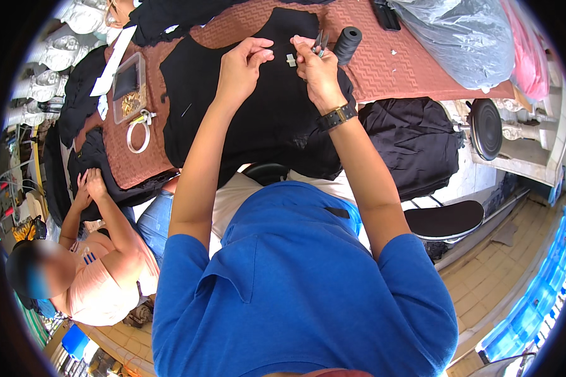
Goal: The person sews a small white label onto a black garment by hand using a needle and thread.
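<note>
Black cloth (pixel 201 132) is spread over the near edge of the table and down toward my lap. Above it, my left hand (pixel 240 68) is closed in a pinch, thumb and forefinger nearly together; anything between them is too fine to make out. My right hand (pixel 319 74) holds small thread snips (pixel 321 41), blades pointing away from me, while its thumb and forefinger pinch toward the left hand. Below the fingertips, a small pale tag (pixel 290 60) lies on the cloth. Just right of the right hand stands a spool of dark thread (pixel 348 45).
The table has a reddish-brown patterned cover (pixel 415 69). At left are a clear plastic box (pixel 130 88) and a white ring-shaped band (pixel 138 136). Clear plastic bags (pixel 465 44) lie at far right. Another person (pixel 107 264) sits at left, hands on black fabric.
</note>
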A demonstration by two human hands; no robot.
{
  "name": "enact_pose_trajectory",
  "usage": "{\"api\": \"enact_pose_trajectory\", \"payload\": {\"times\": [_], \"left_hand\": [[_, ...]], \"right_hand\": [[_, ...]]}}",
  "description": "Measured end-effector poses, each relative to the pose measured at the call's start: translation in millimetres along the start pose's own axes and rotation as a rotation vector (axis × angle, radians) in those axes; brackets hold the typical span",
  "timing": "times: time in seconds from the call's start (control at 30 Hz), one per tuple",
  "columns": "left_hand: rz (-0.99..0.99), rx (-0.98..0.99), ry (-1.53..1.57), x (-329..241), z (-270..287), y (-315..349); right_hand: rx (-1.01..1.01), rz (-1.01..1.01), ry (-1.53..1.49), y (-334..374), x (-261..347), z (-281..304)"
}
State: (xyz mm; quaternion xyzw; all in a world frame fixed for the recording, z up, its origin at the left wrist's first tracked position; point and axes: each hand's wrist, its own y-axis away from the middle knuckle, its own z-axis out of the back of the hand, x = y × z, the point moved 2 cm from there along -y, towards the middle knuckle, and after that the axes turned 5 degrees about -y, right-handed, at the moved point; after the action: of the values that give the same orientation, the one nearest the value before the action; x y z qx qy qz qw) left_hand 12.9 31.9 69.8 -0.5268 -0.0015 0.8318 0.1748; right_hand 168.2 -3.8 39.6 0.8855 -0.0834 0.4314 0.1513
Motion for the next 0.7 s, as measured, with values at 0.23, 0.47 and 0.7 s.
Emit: {"api": "enact_pose_trajectory", "payload": {"times": [0.23,0.47,0.7], "left_hand": [[0.071,0.075,-0.036,8.4,2.2,3.2],[0.110,0.080,0.144,9.3,5.8,0.1],[0.085,0.211,0.267,9.4,6.2,-1.3]], "right_hand": [[-0.032,0.015,0.061,2.3,0.8,4.2],[0.007,-0.139,0.174,25.4,4.8,7.5],[0.190,-0.325,0.144,32.0,-12.3,14.6]]}}
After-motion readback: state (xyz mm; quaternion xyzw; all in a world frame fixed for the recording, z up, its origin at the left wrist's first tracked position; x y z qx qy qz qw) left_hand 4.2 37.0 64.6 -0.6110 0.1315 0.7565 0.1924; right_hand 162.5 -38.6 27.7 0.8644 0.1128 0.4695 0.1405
